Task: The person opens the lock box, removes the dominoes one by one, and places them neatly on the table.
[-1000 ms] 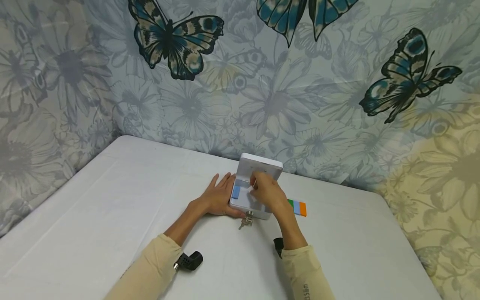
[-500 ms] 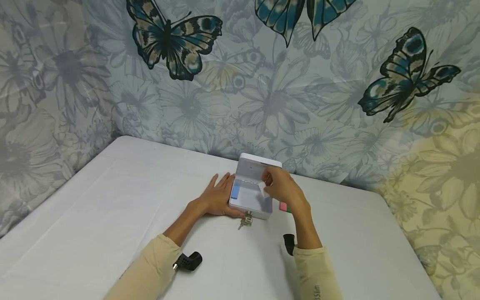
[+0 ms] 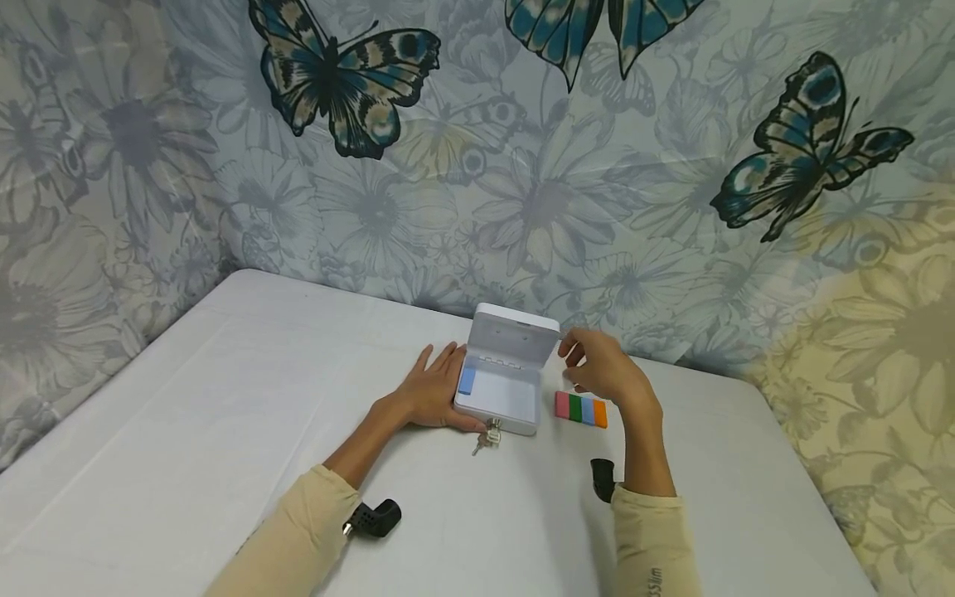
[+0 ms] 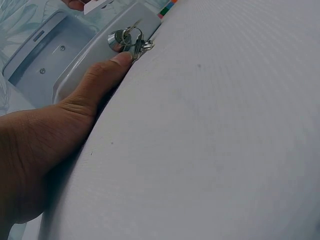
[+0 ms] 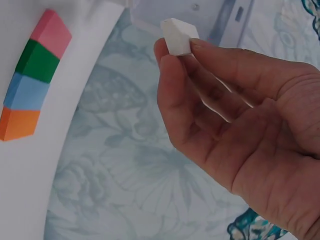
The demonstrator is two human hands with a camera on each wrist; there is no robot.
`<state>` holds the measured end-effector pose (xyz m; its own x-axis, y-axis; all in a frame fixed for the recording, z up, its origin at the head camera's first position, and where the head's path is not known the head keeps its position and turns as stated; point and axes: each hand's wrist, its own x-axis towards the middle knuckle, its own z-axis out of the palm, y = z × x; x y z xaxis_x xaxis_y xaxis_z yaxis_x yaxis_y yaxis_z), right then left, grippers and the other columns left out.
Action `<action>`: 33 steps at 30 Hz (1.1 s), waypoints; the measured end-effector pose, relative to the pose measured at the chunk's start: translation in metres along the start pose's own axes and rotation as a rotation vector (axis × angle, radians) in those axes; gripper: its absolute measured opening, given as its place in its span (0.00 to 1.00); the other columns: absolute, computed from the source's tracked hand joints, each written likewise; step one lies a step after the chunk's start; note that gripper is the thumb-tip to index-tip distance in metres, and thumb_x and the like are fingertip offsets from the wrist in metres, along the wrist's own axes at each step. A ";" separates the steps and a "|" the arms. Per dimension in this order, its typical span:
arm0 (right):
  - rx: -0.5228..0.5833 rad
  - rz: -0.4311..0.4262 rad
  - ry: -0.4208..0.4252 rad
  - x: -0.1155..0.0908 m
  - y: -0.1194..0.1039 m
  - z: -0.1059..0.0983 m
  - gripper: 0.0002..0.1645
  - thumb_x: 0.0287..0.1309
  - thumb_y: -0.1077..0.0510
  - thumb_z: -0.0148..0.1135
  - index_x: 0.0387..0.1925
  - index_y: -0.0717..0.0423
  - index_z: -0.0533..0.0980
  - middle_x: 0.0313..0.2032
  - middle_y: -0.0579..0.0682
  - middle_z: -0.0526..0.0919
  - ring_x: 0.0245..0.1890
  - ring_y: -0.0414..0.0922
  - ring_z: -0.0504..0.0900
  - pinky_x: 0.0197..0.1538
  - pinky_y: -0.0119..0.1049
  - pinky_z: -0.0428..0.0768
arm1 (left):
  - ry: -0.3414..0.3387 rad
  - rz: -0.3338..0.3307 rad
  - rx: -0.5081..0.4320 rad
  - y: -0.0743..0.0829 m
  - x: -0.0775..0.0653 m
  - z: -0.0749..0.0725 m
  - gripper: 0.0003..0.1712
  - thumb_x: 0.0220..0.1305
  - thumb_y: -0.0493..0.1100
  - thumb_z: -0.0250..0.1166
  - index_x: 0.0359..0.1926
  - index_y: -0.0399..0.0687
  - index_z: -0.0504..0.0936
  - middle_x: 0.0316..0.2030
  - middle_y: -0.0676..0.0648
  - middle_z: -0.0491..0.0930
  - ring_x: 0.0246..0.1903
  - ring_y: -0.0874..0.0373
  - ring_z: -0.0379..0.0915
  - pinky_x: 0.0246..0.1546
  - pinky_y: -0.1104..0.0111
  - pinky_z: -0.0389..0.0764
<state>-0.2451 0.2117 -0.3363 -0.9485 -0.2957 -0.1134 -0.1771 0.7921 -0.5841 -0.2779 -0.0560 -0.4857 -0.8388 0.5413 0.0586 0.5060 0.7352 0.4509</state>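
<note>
A white metal box (image 3: 501, 401) stands on the table with its hinged lid (image 3: 513, 338) raised. Inside, along the left wall, lies a blue block (image 3: 467, 381). My left hand (image 3: 430, 396) rests against the box's left side with fingers spread, and its thumb reaches along the front next to the lock (image 4: 118, 41) with its hanging keys (image 4: 140, 46). To the right of the box, my right hand (image 3: 610, 369) is in the air, pinching a small white block (image 5: 179, 37) between thumb and fingertips. Below it, pink, green, light blue and orange blocks (image 3: 580, 410) form a row on the table.
A white cloth covers the table (image 3: 246, 398). Its back edge meets a wall hanging (image 3: 548, 199) printed with flowers and butterflies. A black wrist camera (image 3: 375, 519) sticks out from the left sleeve, another (image 3: 603, 479) from the right.
My right hand has moved out of the box to the right with the white block, uncovering the box's inside and the coloured row. The left hand stays against the box.
</note>
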 end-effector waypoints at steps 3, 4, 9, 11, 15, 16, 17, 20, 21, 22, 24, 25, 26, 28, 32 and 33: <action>-0.001 0.007 -0.001 -0.003 0.005 -0.005 0.13 0.63 0.73 0.62 0.49 0.70 0.74 0.42 0.66 0.82 0.35 0.56 0.87 0.44 0.49 0.90 | 0.013 0.009 -0.009 -0.001 0.000 0.001 0.78 0.53 0.73 0.73 0.83 0.34 0.38 0.84 0.35 0.44 0.85 0.40 0.33 0.82 0.39 0.31; 0.001 0.012 -0.002 -0.003 0.007 -0.007 0.13 0.63 0.73 0.62 0.49 0.71 0.74 0.43 0.66 0.82 0.35 0.55 0.87 0.44 0.49 0.90 | 0.010 0.009 -0.011 -0.001 0.000 0.001 0.78 0.53 0.73 0.73 0.83 0.35 0.38 0.84 0.35 0.44 0.85 0.40 0.33 0.82 0.39 0.31; 0.008 0.042 -0.001 -0.008 0.017 -0.013 0.15 0.62 0.73 0.63 0.50 0.72 0.73 0.43 0.67 0.81 0.35 0.54 0.87 0.44 0.48 0.90 | -0.002 0.009 -0.012 0.000 0.000 0.000 0.79 0.53 0.73 0.73 0.83 0.34 0.37 0.84 0.35 0.44 0.85 0.41 0.32 0.82 0.39 0.30; 0.003 0.061 -0.001 -0.009 0.021 -0.016 0.15 0.62 0.73 0.63 0.50 0.72 0.73 0.43 0.67 0.81 0.35 0.54 0.87 0.44 0.48 0.90 | -0.008 0.006 -0.003 0.000 0.000 0.000 0.79 0.53 0.74 0.73 0.83 0.35 0.36 0.84 0.35 0.43 0.85 0.41 0.31 0.82 0.40 0.30; -0.016 0.104 0.007 -0.011 0.029 -0.021 0.15 0.63 0.73 0.63 0.51 0.73 0.73 0.42 0.67 0.81 0.35 0.54 0.86 0.44 0.47 0.90 | -0.012 0.000 0.009 0.000 0.000 -0.001 0.79 0.54 0.74 0.72 0.83 0.35 0.36 0.84 0.36 0.42 0.86 0.42 0.31 0.83 0.40 0.30; -0.016 0.116 0.007 -0.011 0.031 -0.022 0.15 0.63 0.73 0.63 0.51 0.73 0.73 0.42 0.67 0.81 0.35 0.54 0.86 0.43 0.47 0.90 | -0.012 -0.001 0.009 0.000 0.000 -0.001 0.79 0.54 0.74 0.72 0.83 0.35 0.36 0.84 0.36 0.42 0.86 0.42 0.31 0.83 0.40 0.30; -0.015 0.129 0.006 -0.012 0.033 -0.023 0.15 0.62 0.73 0.63 0.50 0.73 0.73 0.42 0.66 0.80 0.34 0.53 0.85 0.43 0.46 0.90 | -0.009 0.000 0.002 0.000 0.000 -0.001 0.79 0.54 0.74 0.72 0.83 0.35 0.36 0.84 0.36 0.43 0.86 0.42 0.31 0.82 0.40 0.30; -0.005 0.167 -0.004 -0.013 0.040 -0.028 0.16 0.62 0.73 0.62 0.51 0.74 0.73 0.40 0.64 0.80 0.33 0.50 0.84 0.40 0.42 0.89 | -0.007 -0.002 -0.003 -0.001 -0.001 -0.001 0.79 0.53 0.74 0.72 0.83 0.35 0.36 0.84 0.36 0.42 0.86 0.42 0.31 0.83 0.40 0.30; -0.003 0.180 -0.009 -0.014 0.042 -0.029 0.16 0.61 0.74 0.62 0.51 0.75 0.72 0.39 0.64 0.80 0.33 0.49 0.83 0.40 0.41 0.89 | -0.005 -0.001 -0.011 -0.001 -0.001 -0.001 0.79 0.53 0.74 0.72 0.83 0.35 0.36 0.84 0.36 0.43 0.86 0.42 0.31 0.82 0.40 0.30; -0.002 0.191 -0.014 -0.014 0.044 -0.030 0.17 0.61 0.74 0.62 0.51 0.75 0.72 0.39 0.63 0.80 0.32 0.48 0.83 0.39 0.40 0.89 | -0.004 0.000 -0.015 -0.001 -0.001 -0.001 0.79 0.53 0.74 0.73 0.83 0.35 0.36 0.84 0.35 0.43 0.86 0.42 0.31 0.82 0.40 0.30; -0.004 0.221 -0.023 -0.015 0.048 -0.032 0.18 0.61 0.74 0.61 0.52 0.76 0.72 0.38 0.62 0.80 0.31 0.48 0.83 0.38 0.39 0.88 | -0.007 0.000 -0.011 0.000 -0.001 -0.001 0.79 0.53 0.74 0.72 0.83 0.35 0.36 0.84 0.36 0.42 0.86 0.42 0.31 0.82 0.40 0.29; -0.010 0.238 -0.026 -0.015 0.050 -0.032 0.18 0.61 0.75 0.60 0.52 0.76 0.72 0.37 0.62 0.80 0.31 0.48 0.83 0.37 0.38 0.87 | -0.009 -0.002 -0.009 0.000 -0.001 -0.002 0.79 0.53 0.74 0.72 0.84 0.36 0.36 0.84 0.36 0.42 0.86 0.42 0.31 0.83 0.40 0.29; -0.019 0.253 -0.027 -0.014 0.052 -0.032 0.18 0.60 0.75 0.59 0.52 0.76 0.72 0.36 0.61 0.79 0.30 0.48 0.82 0.37 0.38 0.87 | -0.006 -0.001 -0.012 0.001 -0.001 -0.002 0.79 0.53 0.74 0.73 0.83 0.35 0.36 0.84 0.36 0.42 0.86 0.42 0.31 0.82 0.40 0.29; -0.042 0.290 -0.033 -0.014 0.055 -0.030 0.18 0.59 0.76 0.58 0.52 0.75 0.72 0.34 0.59 0.79 0.29 0.48 0.82 0.35 0.36 0.85 | -0.014 -0.004 -0.007 0.001 -0.001 -0.003 0.79 0.54 0.73 0.73 0.84 0.36 0.36 0.85 0.36 0.42 0.86 0.42 0.30 0.82 0.40 0.29; -0.093 0.347 -0.035 -0.013 0.060 -0.027 0.18 0.58 0.75 0.56 0.51 0.73 0.74 0.29 0.56 0.78 0.27 0.46 0.80 0.32 0.34 0.82 | -0.025 -0.005 -0.009 0.004 -0.002 -0.006 0.77 0.54 0.72 0.73 0.83 0.35 0.36 0.84 0.35 0.42 0.86 0.41 0.30 0.82 0.40 0.29; -0.102 0.361 -0.037 -0.014 0.061 -0.026 0.18 0.58 0.75 0.56 0.51 0.73 0.74 0.29 0.55 0.78 0.26 0.46 0.80 0.32 0.34 0.82 | -0.028 -0.004 -0.009 0.005 -0.003 -0.007 0.77 0.55 0.72 0.73 0.83 0.35 0.36 0.84 0.35 0.42 0.86 0.41 0.31 0.82 0.40 0.29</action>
<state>-0.2500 0.2783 -0.3495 -0.9448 -0.0054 -0.3277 0.1400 0.8974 -0.4184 -0.2743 -0.0572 -0.4776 -0.8344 0.5502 0.0317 0.5010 0.7334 0.4594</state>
